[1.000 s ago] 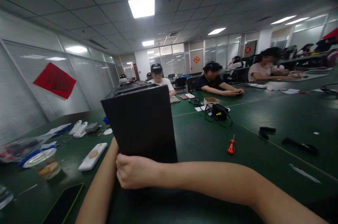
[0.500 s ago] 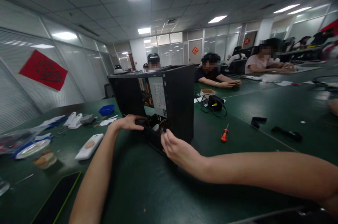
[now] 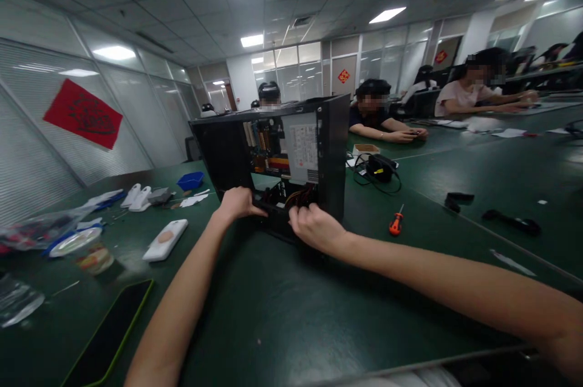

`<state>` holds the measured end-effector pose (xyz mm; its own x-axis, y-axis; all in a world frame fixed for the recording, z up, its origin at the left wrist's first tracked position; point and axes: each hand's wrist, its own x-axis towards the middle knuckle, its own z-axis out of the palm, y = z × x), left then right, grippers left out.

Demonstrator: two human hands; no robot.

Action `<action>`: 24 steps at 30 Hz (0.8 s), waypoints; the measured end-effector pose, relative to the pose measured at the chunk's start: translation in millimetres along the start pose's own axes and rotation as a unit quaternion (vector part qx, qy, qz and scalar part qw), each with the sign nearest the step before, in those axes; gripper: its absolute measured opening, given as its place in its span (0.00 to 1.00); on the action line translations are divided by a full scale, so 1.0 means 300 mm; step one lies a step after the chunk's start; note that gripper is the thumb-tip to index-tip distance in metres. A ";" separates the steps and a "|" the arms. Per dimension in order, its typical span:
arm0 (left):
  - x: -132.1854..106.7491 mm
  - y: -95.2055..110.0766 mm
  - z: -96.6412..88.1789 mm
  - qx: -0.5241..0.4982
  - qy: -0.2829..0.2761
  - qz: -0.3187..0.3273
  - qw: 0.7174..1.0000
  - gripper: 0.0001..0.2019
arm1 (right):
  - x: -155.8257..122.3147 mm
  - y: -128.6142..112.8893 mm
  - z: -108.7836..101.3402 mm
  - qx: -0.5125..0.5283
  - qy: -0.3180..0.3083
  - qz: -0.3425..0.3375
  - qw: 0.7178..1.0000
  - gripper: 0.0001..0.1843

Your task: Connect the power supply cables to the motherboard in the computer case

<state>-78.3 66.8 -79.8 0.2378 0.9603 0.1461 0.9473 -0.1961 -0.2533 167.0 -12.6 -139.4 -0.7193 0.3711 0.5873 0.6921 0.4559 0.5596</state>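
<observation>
1. Computer case (image 3: 334,150): black, upright on the green table (image 3: 282,314), open side facing me, in front of me past the middle of the table. Circuit boards, a labelled metal box and coloured wires (image 3: 303,195) show inside.
2. My left hand (image 3: 237,203) rests on the case's bottom front edge, fingers curled over the lip, gripping it.
3. My right hand (image 3: 314,228) is at the same edge, just beside the wires; fingers bent, but I cannot tell whether they clamp anything.
4. Orange screwdriver (image 3: 396,224) lies right of the case, apart from it.
5. White phone case (image 3: 164,240) and dark phone (image 3: 112,332) lie to my left.
6. Other people sit at the far tables.
</observation>
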 end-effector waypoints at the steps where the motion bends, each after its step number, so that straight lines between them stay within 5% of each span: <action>1: 0.006 0.023 0.006 0.003 0.012 -0.005 1.000 0.43 | -0.017 0.046 0.016 0.012 -0.014 -0.001 1.000 0.18; 7: 0.053 0.196 0.018 -0.018 0.067 -0.040 0.997 0.46 | -0.095 0.356 0.179 0.102 -0.085 0.002 0.991 0.22; 10: 0.065 0.261 0.012 -0.028 0.081 -0.036 0.996 0.45 | -0.117 0.448 0.247 0.104 -0.090 0.001 0.991 0.22; 24: -0.001 0.273 -0.072 0.022 0.008 0.048 0.999 0.33 | -0.130 0.395 0.218 0.106 -0.047 0.082 0.990 0.23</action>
<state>3.9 46.2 -80.0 0.3308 0.9341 0.1340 0.9099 -0.2781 -0.3077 273.2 79.8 -134.2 -0.6079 0.5234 0.5971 0.7787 0.5398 0.3196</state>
